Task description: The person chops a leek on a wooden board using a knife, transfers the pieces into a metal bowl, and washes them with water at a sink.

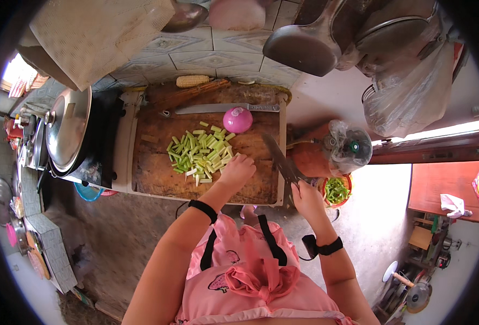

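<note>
On a worn wooden cutting board lies a heap of chopped pale green stalks. My left hand rests at the right edge of the heap, its fingers bent over the pieces; whether it grips any cannot be told. My right hand holds a broad dark cleaver at the board's right edge, blade pointing up and left. Behind the heap sits a peeled purple onion. It partly covers a long knife that lies along the board's back.
A corn cob lies by the tiled wall. A lidded wok stands left. A gas cylinder and a bin of green scraps are on the right. A large ladle and a plastic bag hang above.
</note>
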Tool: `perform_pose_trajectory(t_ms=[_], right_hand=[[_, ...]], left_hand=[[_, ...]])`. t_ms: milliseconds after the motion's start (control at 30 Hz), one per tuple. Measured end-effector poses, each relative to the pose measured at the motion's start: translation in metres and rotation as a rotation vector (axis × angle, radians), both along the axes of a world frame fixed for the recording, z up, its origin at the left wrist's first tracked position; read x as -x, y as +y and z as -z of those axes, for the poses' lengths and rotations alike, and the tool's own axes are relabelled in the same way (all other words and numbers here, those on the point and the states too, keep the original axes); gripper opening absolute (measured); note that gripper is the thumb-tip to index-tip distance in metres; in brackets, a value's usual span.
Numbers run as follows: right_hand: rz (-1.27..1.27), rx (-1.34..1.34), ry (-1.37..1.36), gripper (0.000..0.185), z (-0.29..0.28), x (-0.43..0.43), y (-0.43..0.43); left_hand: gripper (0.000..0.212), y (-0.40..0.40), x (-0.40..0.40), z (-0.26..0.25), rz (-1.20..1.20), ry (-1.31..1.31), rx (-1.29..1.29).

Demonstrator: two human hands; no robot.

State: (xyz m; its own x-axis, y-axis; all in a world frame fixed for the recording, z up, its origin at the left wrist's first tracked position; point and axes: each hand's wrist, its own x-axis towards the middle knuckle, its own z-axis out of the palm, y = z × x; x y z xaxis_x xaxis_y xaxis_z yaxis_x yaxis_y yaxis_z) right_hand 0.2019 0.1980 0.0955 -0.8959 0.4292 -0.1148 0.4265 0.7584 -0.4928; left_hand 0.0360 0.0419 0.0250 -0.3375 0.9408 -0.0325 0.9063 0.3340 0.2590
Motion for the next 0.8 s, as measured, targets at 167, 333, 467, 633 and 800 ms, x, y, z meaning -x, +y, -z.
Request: perform_pose_trajectory(t_ms=[167,333,467,633,800], right_hand=[[-0.074,0.026,-0.046,0.023,0.001,0.003,0.005],[-0.262,0.035,-0.060,0.023,0.004,0.028,-0.012],[-0.440,0.080,-0.093,0.024,0.013,0.049,-0.036],[-0.715,0.076,-0.168,0.022,0.017,0.066,-0.068],[-0.663,0.021,-0.189,0.023,0.022,0.071,-0.085]], left_hand=[[0.022,-0.016,0.009,-0.027,-0.195,-0.097,-0.339],[0.027,-0.089,0.015,-0.026,-0.742,-0.461,-0.325],[0.026,-0.142,0.022,-0.013,-1.114,-0.984,-0.611],[0.041,-0.209,0.030,0.038,-0.968,-0.673,-0.519],[0.041,-0.213,0.032,0.031,-0.999,-0.794,-0.570]])
